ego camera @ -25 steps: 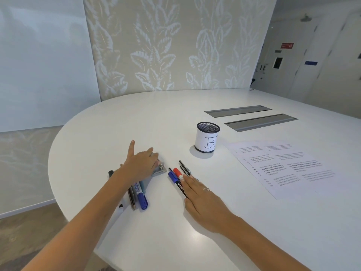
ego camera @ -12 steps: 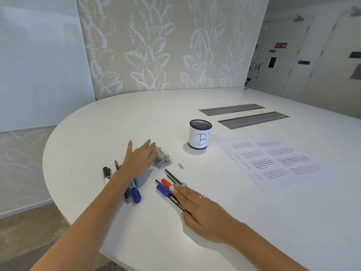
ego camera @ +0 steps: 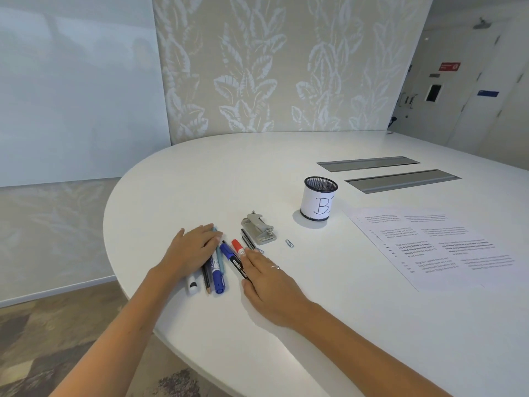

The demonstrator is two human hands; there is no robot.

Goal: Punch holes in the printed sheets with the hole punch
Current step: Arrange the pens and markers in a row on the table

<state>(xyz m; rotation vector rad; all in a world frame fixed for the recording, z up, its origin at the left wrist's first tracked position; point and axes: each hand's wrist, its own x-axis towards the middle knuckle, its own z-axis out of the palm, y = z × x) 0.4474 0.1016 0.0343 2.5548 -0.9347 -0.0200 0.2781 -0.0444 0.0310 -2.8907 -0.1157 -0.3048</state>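
A small grey metal hole punch (ego camera: 259, 230) stands uncovered on the white table (ego camera: 286, 156), just beyond both hands. The printed sheets (ego camera: 435, 247) lie flat at the right. My left hand (ego camera: 190, 250) rests flat, fingers together, on a bunch of pens and markers (ego camera: 216, 270). To its right my right hand (ego camera: 267, 277) lies flat on the table beside a blue marker (ego camera: 233, 259) and a red marker (ego camera: 237, 246), its fingertips touching them. Neither hand grips anything.
A black mesh pen cup (ego camera: 319, 199) with a white label marked "B" stands behind the punch. A paper clip (ego camera: 289, 243) lies right of the punch. Two grey cable hatches (ego camera: 400, 180) are set in the table farther back. The table edge curves close on the left.
My left hand has come off the hole punch and slid left and back onto the pens, leaving the punch uncovered. The right hand stays by the markers. The view shifted.
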